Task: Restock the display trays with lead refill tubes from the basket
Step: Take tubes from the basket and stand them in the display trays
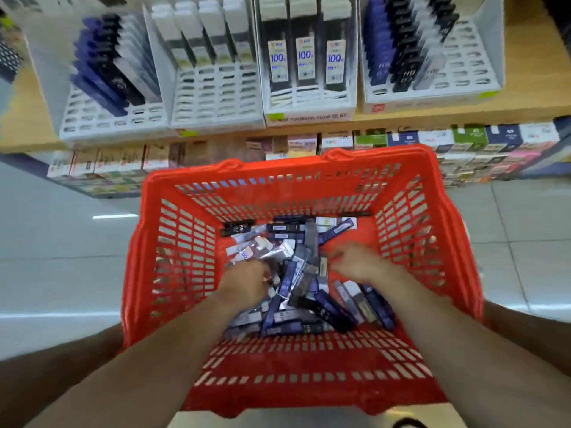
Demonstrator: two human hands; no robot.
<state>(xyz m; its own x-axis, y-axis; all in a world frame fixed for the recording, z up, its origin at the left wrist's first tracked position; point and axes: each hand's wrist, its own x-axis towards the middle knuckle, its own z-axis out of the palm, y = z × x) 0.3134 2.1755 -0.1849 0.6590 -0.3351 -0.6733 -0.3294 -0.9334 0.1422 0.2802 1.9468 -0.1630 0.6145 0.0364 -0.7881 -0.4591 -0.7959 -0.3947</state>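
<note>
A red basket (293,366) is sitting at the centre of the view, between the person's 2 forearms. A loose pile of lead refill tubes (304,274) is lying on its bottom, with dark blue, black and grey ones crossing at all angles. 1 black tube marked HB (238,227) is lying at the pile's 10 o'clock edge.

The left hand (247,284) is resting on the pile's 9 o'clock side, knuckles up, its fingers curling down among the tubes. Blur is hiding the fingertips, so I cannot tell whether they are clamping anything. A ring (268,277) is showing on 1 finger. The right hand (355,262) is hanging over the pile's 3 o'clock side with its fingers bent downward. They are blurred too, and I cannot tell whether they are holding a tube.

Beyond the basket at 12 o'clock, 4 white display trays (216,100) are standing side by side on a wooden shelf (525,88).
- The 11 o'clock tray (114,118) is holding blue, black and grey tubes in its rear rows, with open slots showing in front.
- The next tray is carrying white-topped packs at the back.
- The 3rd tray (309,101) is holding 3 rows of packs labelled 100 (304,57).
- The 1 o'clock tray (460,57) is holding blue, black and grey tubes along its 9 o'clock side.

Small boxes (432,143) are lining a lower shelf beneath, and pale floor tiles (61,242) are showing at 9 and 3 o'clock.
</note>
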